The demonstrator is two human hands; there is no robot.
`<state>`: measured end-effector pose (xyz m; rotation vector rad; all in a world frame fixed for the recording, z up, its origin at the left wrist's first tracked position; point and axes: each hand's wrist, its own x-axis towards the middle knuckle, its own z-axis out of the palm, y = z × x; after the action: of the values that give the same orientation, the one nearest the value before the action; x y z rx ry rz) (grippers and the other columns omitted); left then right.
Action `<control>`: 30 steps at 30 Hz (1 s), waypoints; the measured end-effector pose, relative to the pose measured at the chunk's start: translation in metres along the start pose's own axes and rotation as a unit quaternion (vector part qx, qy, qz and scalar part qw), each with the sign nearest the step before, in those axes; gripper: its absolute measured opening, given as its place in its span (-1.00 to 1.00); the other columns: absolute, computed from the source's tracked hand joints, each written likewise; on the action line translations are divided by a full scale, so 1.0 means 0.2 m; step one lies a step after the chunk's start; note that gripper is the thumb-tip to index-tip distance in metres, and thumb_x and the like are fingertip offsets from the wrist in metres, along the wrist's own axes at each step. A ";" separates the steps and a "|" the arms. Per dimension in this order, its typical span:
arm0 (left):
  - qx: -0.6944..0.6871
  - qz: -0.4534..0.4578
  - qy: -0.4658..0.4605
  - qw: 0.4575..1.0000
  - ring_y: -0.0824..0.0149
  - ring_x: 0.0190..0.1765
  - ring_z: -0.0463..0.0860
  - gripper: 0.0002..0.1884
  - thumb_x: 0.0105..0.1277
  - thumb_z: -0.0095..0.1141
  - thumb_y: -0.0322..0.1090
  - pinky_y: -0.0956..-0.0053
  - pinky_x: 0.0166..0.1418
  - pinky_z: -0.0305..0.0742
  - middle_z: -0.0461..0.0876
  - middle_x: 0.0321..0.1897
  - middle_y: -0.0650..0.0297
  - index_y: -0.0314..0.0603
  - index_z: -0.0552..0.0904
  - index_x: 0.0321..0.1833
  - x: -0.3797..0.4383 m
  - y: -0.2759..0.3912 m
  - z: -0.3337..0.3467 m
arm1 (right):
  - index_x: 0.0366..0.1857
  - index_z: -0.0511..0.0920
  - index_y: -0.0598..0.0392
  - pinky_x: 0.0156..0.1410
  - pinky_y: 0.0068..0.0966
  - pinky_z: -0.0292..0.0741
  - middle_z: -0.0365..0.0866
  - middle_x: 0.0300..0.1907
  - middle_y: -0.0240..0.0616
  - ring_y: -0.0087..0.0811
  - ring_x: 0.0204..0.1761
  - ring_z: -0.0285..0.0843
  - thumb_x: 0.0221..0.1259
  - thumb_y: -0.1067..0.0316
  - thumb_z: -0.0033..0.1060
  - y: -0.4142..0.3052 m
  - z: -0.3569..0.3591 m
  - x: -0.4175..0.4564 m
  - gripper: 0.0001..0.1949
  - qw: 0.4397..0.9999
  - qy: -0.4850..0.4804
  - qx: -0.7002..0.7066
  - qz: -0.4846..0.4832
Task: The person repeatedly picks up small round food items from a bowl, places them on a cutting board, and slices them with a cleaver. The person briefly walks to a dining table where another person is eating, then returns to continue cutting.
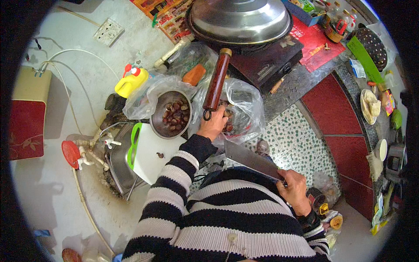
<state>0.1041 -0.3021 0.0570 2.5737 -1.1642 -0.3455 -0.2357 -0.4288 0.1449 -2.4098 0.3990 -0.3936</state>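
Observation:
My left hand [213, 125] reaches to the edge of an open clear plastic bag [250, 101] that holds brown chestnuts [228, 127]. Its fingertips are at the nuts, partly hidden, so a grip cannot be made out. A wok's wooden handle [217, 82] ends just above that hand. In my right hand [293, 188] is a cleaver [253, 161], its broad blade pointing left in front of my body. A metal bowl [154, 122] with more chestnuts stands left of the bag. One small brown piece [160, 155] lies on a white cutting board [149, 163] with a green handle.
The board rests over a metal sink [119, 163] with a tap [111, 142]. A lidded wok [240, 21] sits on a dark stove [262, 64]. A yellow jug [131, 82] stands behind the bowl. A small knife with a wooden handle [277, 85] lies at the counter edge.

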 end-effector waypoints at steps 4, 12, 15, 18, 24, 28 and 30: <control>-0.037 -0.045 0.052 0.997 -0.12 -0.06 0.62 -0.63 0.19 0.26 -0.19 0.06 0.01 0.52 0.59 -0.13 -0.01 -0.21 0.55 -0.01 -0.07 0.01 -0.04 | -0.16 0.63 0.10 -0.33 -0.26 0.56 0.61 -0.47 -0.16 -0.13 -0.45 0.62 -0.16 0.47 0.30 -0.03 0.01 -0.01 -0.66 1.000 -0.010 -0.002 0.017; -0.217 -0.221 0.229 0.923 0.12 -0.28 0.67 -0.74 0.29 0.23 -0.22 0.30 -0.18 0.54 0.68 -0.33 0.08 -0.26 0.58 -0.14 -0.74 -0.25 -0.28 | -0.26 0.65 0.15 -0.29 -0.30 0.59 0.68 -0.40 -0.11 -0.12 -0.41 0.67 -0.15 0.52 0.28 -0.11 0.14 0.17 -0.74 0.996 -0.042 0.059 -0.045; -0.182 -0.345 0.179 0.903 -0.07 -0.32 0.66 -0.62 0.34 0.12 -0.02 0.15 -0.17 0.53 0.66 -0.42 -0.03 -0.28 0.59 -0.24 -1.06 -0.40 -0.26 | -0.27 0.64 0.19 -0.31 -0.30 0.57 0.67 -0.42 -0.08 -0.11 -0.43 0.66 -0.10 0.54 0.27 -0.20 0.21 0.29 -0.77 0.987 -0.090 0.081 -0.102; -0.105 -0.409 0.059 0.904 -0.12 -0.27 0.66 -0.54 0.36 0.01 0.08 0.06 -0.14 0.52 0.68 -0.37 -0.04 -0.28 0.60 -0.24 -1.30 -0.55 -0.18 | -0.26 0.64 0.19 -0.33 -0.32 0.56 0.66 -0.44 -0.06 -0.14 -0.45 0.67 -0.05 0.54 0.27 -0.31 0.29 0.42 -0.79 0.971 -0.153 0.113 -0.144; -0.059 -0.419 0.055 0.904 -0.12 -0.24 0.68 -0.51 0.37 -0.02 0.13 -0.01 -0.12 0.53 0.70 -0.34 -0.05 -0.27 0.62 -0.27 -1.39 -0.68 -0.08 | -0.23 0.62 0.23 -0.42 -0.38 0.49 0.60 -0.50 -0.05 -0.25 -0.56 0.59 0.11 0.50 0.27 -0.58 0.51 0.61 -0.85 0.944 -0.243 0.142 -0.175; -0.077 -0.425 0.125 0.893 -0.10 -0.27 0.66 -0.53 0.40 0.01 0.10 0.03 -0.15 0.53 0.67 -0.41 -0.03 -0.26 0.60 -0.29 -1.39 -0.67 -0.03 | -0.24 0.58 0.20 -0.47 -0.41 0.42 0.49 -0.61 -0.09 -0.32 -0.61 0.52 0.19 0.48 0.23 -0.78 0.70 0.69 -0.89 0.942 -0.250 0.133 -0.179; -0.092 -0.424 0.158 0.887 -0.09 -0.27 0.65 -0.58 0.41 0.05 0.04 0.06 -0.15 0.53 0.65 -0.40 -0.01 -0.25 0.58 -0.27 -1.41 -0.64 -0.03 | -0.25 0.56 0.19 -0.48 -0.38 0.41 0.48 -0.63 -0.08 -0.29 -0.62 0.52 0.21 0.47 0.20 -0.87 0.80 0.72 -0.91 0.941 -0.253 0.127 -0.187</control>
<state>0.0132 -0.0072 0.0423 2.6760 0.1504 -0.1784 -0.0136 -0.2661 0.1642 -2.2161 -0.3247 0.0263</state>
